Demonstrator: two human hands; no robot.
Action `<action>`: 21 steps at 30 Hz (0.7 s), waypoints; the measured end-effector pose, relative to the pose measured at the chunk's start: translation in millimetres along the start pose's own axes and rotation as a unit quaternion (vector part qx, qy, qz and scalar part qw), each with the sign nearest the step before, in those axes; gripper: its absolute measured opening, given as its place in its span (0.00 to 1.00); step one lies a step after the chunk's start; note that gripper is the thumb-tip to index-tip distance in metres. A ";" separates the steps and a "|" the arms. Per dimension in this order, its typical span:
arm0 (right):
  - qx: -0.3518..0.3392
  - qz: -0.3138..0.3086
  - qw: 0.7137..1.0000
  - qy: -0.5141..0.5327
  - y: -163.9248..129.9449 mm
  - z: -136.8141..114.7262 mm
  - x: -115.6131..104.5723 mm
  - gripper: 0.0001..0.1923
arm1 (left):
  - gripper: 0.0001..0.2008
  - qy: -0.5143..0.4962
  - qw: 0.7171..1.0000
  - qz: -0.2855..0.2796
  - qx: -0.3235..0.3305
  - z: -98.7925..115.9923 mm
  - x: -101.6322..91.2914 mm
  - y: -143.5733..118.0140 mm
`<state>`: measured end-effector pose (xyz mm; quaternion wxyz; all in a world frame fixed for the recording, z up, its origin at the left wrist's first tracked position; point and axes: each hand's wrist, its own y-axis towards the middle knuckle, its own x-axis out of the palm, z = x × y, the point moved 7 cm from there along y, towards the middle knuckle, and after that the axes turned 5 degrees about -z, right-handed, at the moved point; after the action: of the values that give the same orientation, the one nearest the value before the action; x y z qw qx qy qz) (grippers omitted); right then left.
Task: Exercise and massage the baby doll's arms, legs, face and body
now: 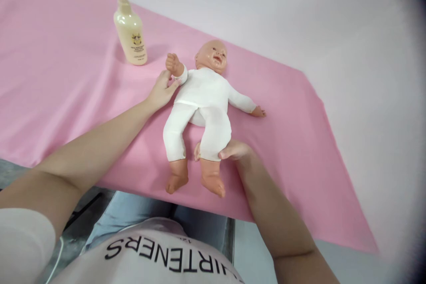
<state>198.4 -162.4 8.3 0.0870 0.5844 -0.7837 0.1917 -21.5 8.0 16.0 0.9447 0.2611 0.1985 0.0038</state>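
Fingers of left hand (pixel 162 91) pinch doll's (pixel 203 97) raised sleeve cuff, frame centre. Right hand (pixel 234 151) wraps trouser cuff of one leg, thumb on top. Doll lies face up on pink cloth (pixel 66 75). Lotion bottle (pixel 130 31) upright, upper left (untouched). Judged step: steadying limbs; next needs firm grip, gentle pull.

One head-worn camera looks forward and steeply down. It sits close over the pink-covered surface (pixel 66 75), the near edge lowest.
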 end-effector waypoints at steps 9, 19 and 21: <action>-0.255 -0.085 0.961 0.066 4.7 -32.6 18.3 0.33 | 0.28 0.037 0.998 -0.018 0.051 20.2 -0.1 -1.1; -0.202 0.208 0.952 0.094 -2.5 -35.0 -17.8 0.28 | 0.30 0.053 0.993 -0.070 0.078 42.0 6.5 -6.2; -0.208 0.196 0.956 0.074 -2.9 -34.4 -13.5 0.30 | 0.31 0.048 0.994 -0.054 0.082 37.2 6.2 -5.2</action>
<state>202.2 -137.3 35.3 0.2248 0.3729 -0.8966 0.0805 -2.3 -14.1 40.3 0.9084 0.3257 0.2570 -0.0514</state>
